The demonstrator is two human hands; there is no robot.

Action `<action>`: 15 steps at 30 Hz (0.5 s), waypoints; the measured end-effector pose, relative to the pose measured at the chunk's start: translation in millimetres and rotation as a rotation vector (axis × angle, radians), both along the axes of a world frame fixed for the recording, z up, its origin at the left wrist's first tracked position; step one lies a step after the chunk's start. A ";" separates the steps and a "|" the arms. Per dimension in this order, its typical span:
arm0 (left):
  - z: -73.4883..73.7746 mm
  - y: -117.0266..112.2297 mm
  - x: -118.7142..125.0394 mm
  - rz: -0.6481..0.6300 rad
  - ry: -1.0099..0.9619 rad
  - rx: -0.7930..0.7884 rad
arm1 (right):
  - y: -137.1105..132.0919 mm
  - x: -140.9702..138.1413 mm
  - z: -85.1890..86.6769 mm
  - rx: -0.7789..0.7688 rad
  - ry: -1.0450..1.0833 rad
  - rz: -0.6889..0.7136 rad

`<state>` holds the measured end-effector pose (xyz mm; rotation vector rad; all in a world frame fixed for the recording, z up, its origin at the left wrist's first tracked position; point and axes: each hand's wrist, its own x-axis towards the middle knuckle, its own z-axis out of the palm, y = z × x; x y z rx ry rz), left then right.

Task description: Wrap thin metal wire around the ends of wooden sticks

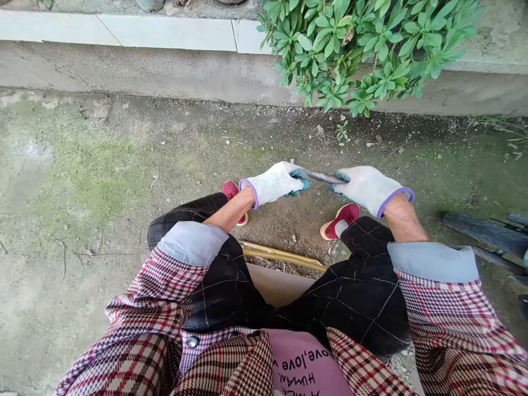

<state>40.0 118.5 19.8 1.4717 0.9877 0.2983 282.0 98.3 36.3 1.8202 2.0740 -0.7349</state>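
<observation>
- Left hand (284,180): gloved, clamped on the rod's (324,176) left part.
- Right hand (361,184): gloved, clamped on the rod's right part.
- Bush (367,49): beyond the rod.

Grey rod (324,177), white gloves (268,184) with purple hems (253,192) and teal coating (304,185), red, white and dark checked jacket (140,302), pale grey-blue cuffs (193,242), black trousers (367,286) with thin white grid, pink shirt (305,344) lettered black, crimson shoes (350,213) with cream soles (325,231), bright green leaves (371,44), white tiles (173,31), grey ground (61,220) blotched mossy green.
</observation>
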 end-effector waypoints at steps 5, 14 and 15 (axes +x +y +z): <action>1.1 -0.8 3.1 0.055 -0.081 -0.188 | -1.5 -5.9 12.6 0.087 0.445 -0.346; -4.8 9.2 -1.8 0.116 -0.109 -0.118 | -19.6 -8.7 33.9 -0.229 1.129 -0.634; -5.1 10.9 -2.8 0.118 -0.094 -0.100 | -20.7 -8.4 35.4 -0.275 1.123 -0.599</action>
